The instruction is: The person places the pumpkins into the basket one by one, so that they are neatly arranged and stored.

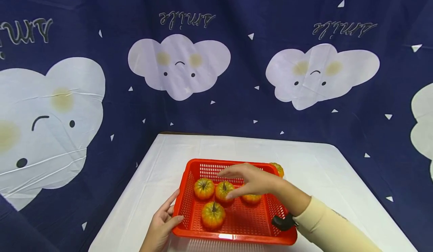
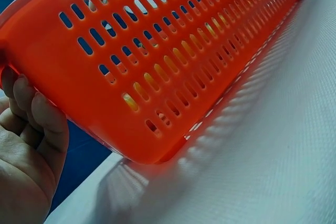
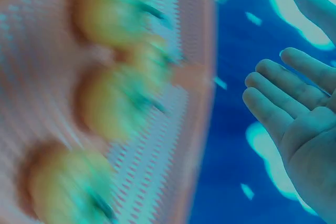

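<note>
A red plastic basket (image 1: 236,238) with slotted walls stands on the white table, holding several small orange-yellow pumpkins. My left hand (image 1: 163,222) grips its left rim, thumb on top and fingers against the outside; the left wrist view shows those fingers (image 2: 46,116) curled at the edge. Above the basket hovers my right hand (image 1: 248,178), fingers apart and nothing in them. Under it lie a middle pumpkin (image 1: 223,195) and a partly covered right pumpkin (image 1: 251,199). A left pumpkin (image 1: 204,189) and a front pumpkin (image 1: 213,216) also sit inside.
Another pumpkin (image 1: 278,168) is outside the basket, behind its back right corner and partly hidden. White cloth covers the table (image 1: 304,161). A dark blue curtain (image 1: 243,71) with cloud prints hangs behind and at both sides.
</note>
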The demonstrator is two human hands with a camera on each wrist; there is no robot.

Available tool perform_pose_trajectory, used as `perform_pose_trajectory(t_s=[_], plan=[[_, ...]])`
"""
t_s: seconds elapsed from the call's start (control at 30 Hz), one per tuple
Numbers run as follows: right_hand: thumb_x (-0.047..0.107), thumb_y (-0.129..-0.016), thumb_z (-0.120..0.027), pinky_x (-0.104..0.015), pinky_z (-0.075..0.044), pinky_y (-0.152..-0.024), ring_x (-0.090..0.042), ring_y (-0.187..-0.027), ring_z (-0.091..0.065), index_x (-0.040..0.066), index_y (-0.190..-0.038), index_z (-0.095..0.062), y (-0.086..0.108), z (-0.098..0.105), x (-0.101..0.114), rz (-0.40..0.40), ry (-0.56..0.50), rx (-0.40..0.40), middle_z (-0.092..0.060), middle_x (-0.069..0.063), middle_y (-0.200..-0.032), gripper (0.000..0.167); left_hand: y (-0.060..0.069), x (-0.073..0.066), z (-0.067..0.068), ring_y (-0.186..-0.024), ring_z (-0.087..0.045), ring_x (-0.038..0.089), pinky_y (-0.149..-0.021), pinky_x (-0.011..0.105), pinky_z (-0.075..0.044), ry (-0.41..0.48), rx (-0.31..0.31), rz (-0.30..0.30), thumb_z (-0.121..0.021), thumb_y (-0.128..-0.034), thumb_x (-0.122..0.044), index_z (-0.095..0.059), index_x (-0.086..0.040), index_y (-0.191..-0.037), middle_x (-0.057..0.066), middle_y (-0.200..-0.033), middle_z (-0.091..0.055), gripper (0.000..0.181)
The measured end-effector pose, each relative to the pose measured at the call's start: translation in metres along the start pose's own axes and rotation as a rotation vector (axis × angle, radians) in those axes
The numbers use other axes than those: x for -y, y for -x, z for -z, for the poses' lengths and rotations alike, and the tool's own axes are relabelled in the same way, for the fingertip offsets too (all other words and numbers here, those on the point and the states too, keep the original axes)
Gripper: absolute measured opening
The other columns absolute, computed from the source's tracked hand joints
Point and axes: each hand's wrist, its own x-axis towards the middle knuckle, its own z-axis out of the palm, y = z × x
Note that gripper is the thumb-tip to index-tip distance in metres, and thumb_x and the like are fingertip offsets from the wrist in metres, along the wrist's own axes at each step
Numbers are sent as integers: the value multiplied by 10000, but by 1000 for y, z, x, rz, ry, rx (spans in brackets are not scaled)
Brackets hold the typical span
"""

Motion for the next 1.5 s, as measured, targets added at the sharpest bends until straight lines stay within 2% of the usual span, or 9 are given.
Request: perform_pose_trajectory(t_s=[0.23, 0.43, 0.6, 0.7, 0.8, 0.97, 1.17, 1.33, 1.5], plan=[[43, -993, -727, -330, -554, -1035, -228, -1241, -646, -35, -1390, -625, 63, 72, -17, -47, -181, -418, -662, -143, -1370, 417, 0, 0, 1, -1133, -597, 590, -896, 607, -553, 6, -9, -1, -614, -964, 132, -230, 22, -1655, 485, -1277, -503, 798], [95, -1005, -735, -242, -556, -990, -346, -1246, -632, -46, -1396, -607, 104, 91, -69, -246, -159, -672, -625, -229, -1383, 435, 0, 1, 1, -1139, -606, 567, -894, 601, -556, 13, -16, -3, -621, -967, 129, -244, 11, -1656, 476, -1288, -501, 794], [113, -972, -776, -485, -542, -1057, -499, -1307, -544, -78, -1456, -544, 136, 72, -138, -426, -69, -643, -570, -286, -1435, 570, -1, 2, 1, -1122, -624, 553, -890, 598, -561, -2, 2, 19, -616, -972, 120, -220, 19, -1659, 463, -1281, -523, 800], [91, -938, -801, -650, -465, -1086, -558, -1352, -465, -103, -1493, -485, 152, 53, -170, -503, -122, -597, -497, -334, -1488, 668, 0, 2, 2, -1116, -623, 562, -885, 609, -559, -3, 39, 24, -611, -981, 111, -191, 25, -1662, 456, -1292, -535, 805], [126, -903, -844, -677, -422, -1113, -562, -1396, -407, -88, -1527, -451, 158, 40, -190, -547, -212, -582, -446, -332, -1534, 768, 0, 2, 5, -1091, -637, 559, -863, 625, -559, -8, 84, -6, -591, -992, 118, -148, 61, -1655, 465, -1284, -538, 799], [145, -881, -866, -546, -489, -1107, -516, -1404, -428, -95, -1544, -425, 148, 32, -201, -509, -288, -585, -456, -303, -1543, 832, -1, 0, 6, -1085, -619, 592, -851, 631, -556, -5, 73, -14, -589, -996, 115, -148, 61, -1654, 461, -1285, -541, 795], [0, -843, -823, -270, -589, -907, -464, -1295, -547, -134, -1525, -424, 132, 30, -204, -465, -304, -583, -522, -318, -1469, 801, -2, -2, 1, -1116, -581, 625, -863, 615, -566, -12, 20, 37, -616, -993, 90, -189, 16, -1665, 472, -1326, -509, 800], [-3, -807, -828, -288, -559, -956, -393, -1244, -587, -108, -1509, -470, 124, 26, -206, -502, -236, -583, -571, -273, -1431, 796, -1, -1, 3, -1102, -605, 602, -860, 611, -569, 4, 67, -3, -593, -996, 117, -144, 60, -1655, 463, -1304, -530, 799], [-6, -800, -825, -324, -559, -979, -391, -1238, -595, -109, -1494, -491, 122, 24, -205, -525, -211, -599, -590, -269, -1413, 777, 0, -2, 2, -1132, -572, 627, -866, 630, -557, 9, 30, 27, -620, -985, 96, -175, 22, -1666, 479, -1331, -498, 817]])
